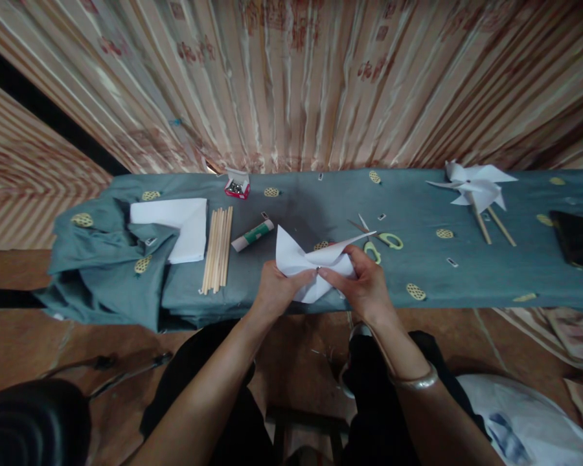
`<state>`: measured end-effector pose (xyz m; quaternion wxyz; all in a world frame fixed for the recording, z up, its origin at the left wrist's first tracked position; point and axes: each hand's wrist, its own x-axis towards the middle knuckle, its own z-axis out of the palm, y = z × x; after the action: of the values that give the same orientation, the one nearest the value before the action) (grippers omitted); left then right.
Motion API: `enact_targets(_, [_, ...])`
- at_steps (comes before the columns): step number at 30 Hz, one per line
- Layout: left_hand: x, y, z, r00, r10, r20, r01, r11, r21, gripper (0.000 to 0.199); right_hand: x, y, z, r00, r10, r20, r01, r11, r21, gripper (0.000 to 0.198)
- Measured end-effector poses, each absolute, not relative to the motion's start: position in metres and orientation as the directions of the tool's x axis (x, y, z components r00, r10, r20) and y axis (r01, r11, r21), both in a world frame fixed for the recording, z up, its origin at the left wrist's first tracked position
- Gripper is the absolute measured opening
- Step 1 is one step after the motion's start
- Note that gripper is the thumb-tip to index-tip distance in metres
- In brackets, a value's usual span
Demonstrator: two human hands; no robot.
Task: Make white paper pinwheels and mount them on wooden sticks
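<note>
A white paper pinwheel (298,259) with its corners folded inward is held over the table's front edge. My left hand (282,288) grips its left side, thumb pressed at the centre. From the right, my right hand (364,281) pinches the paper, its thumb meeting the other beside a small dark pin head (319,268). The fingers beneath the paper are hidden. Just beyond my right hand lie open scissors (381,238) with light green handles. A green and white glue stick (253,235) rests to the left of the pinwheel.
Several wooden sticks (217,249) lie beside white paper sheets (192,230) on the left. Behind them stands an open box of metal pins (237,186). Finished pinwheels on sticks (479,188) and a dark phone (576,239) lie at the right. A curtain (301,84) hangs behind the table.
</note>
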<state>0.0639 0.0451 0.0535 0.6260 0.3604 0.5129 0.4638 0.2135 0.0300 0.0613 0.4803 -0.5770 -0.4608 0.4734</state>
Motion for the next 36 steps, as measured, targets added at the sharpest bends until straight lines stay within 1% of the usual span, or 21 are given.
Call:
enact_targets(6, [0.0646,0.0447,0.0537,0.040,0.950,-0.311,-0.214,0.312,0.926,0.028,0.2134,0.0296,0.0604,0.129,0.986,-0.110,0.064,-0.119,-0.991,0.040])
enact_targets(13, [0.0632,0.0425,0.0570,0.063,0.944,-0.325,-0.240,0.330,0.913,0.030,0.2138,0.0292,0.0624,0.096,0.983,-0.158,0.028,-0.162,-0.986,0.036])
enact_targets(17, [0.0619,0.0425,0.0571,0.047,0.946,-0.321,-0.235,0.323,0.917,0.030,0.2119,0.0285,0.0626,0.116,0.979,-0.166,0.020,-0.169,-0.985,0.034])
enact_targets(24, [0.0604,0.0425,0.0555,0.020,0.952,-0.307,-0.188,0.305,0.934,0.029,0.2089,0.0281,0.0626,0.127,0.983,-0.131,0.063,-0.140,-0.988,0.032])
enact_targets(31, [0.0602,0.0410,0.0550,0.033,0.952,-0.305,-0.229,0.304,0.925,0.032,0.2104,0.0249,0.0663,0.110,0.987,-0.114,0.109,-0.126,-0.986,0.032])
enact_targets(36, [0.0609,0.0407,0.0589,0.062,0.949,-0.309,-0.248,0.314,0.916,0.034,0.2135,0.0230,0.0659,0.092,0.990,-0.106,0.102,-0.115,-0.988,0.031])
